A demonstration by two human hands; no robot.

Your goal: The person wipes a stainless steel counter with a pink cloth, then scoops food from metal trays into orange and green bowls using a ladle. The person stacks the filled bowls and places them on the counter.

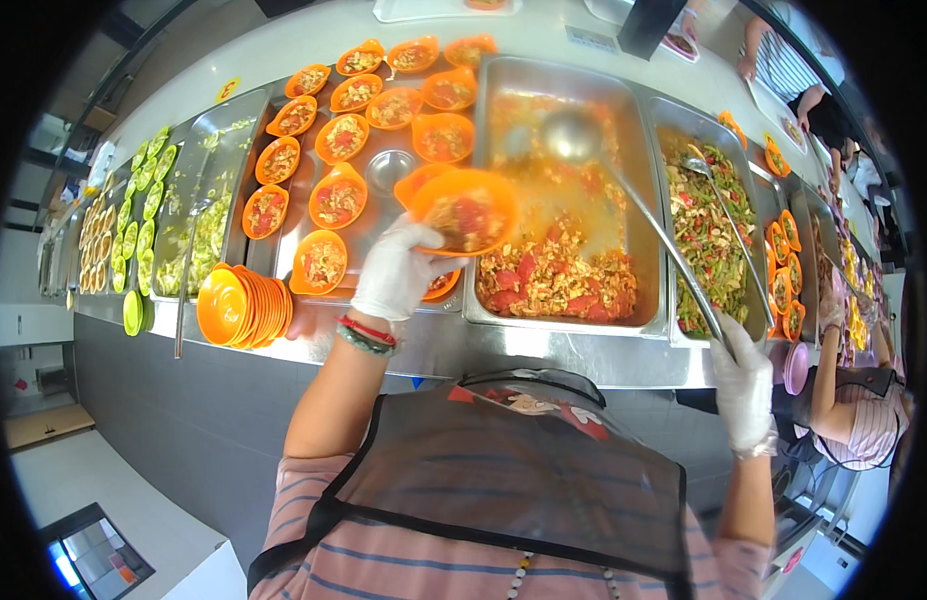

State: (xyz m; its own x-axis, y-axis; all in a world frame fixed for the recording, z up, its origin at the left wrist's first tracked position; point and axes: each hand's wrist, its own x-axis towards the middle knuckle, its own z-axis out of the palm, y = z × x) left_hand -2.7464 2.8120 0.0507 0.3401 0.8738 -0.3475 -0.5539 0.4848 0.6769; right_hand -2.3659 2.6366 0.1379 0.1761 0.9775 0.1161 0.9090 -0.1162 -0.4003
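My left hand (396,274), in a white glove, holds an orange bowl (474,214) of tomato and egg above the counter, just left of a deep steel pan (651,225). In my right hand (741,382), also gloved, is the long handle of a steel ladle (576,135); its bowl is over the upper part of that pan. Tomato and egg (561,274) lies heaped at the pan's near end, with thin broth beyond. Several filled orange bowls (343,139) stand in rows left of the pan. The bowl in my left hand partly hides others.
Stacked orange bowls (246,307) stand at the counter's near edge. Further left are a pan of cabbage (200,240) with a long-handled utensil and green bowls (144,232). To the right, a pan of green vegetables (707,225) holds a spoon. A co-worker (846,405) stands at far right.
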